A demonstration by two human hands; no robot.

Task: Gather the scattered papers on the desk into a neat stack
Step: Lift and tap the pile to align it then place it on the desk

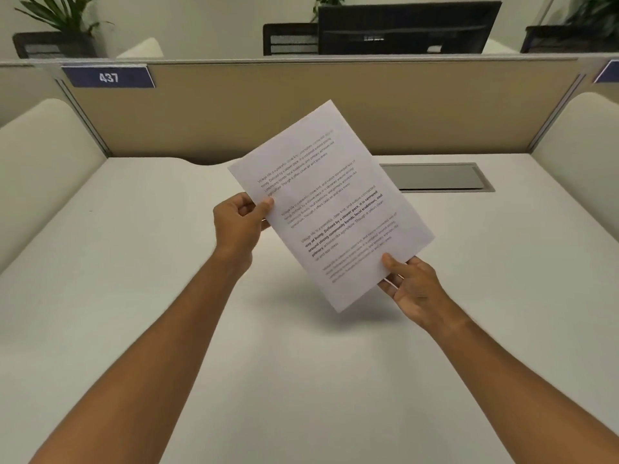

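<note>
White printed papers (330,202) are held up above the white desk (134,262), tilted with their top leaning left. The sheets look aligned as one stack; how many there are cannot be told. My left hand (239,226) pinches the left edge, thumb on the printed face. My right hand (410,286) grips the lower right corner, thumb on top and fingers underneath. A soft shadow of the papers lies on the desk below them. No other loose sheet shows on the desk.
A grey cable hatch (438,177) is set into the desk at the back right. A tan partition (301,105) with a "437" label (108,77) closes the back, and white side panels (43,152) flank the desk. A dark monitor (407,28) stands beyond the partition.
</note>
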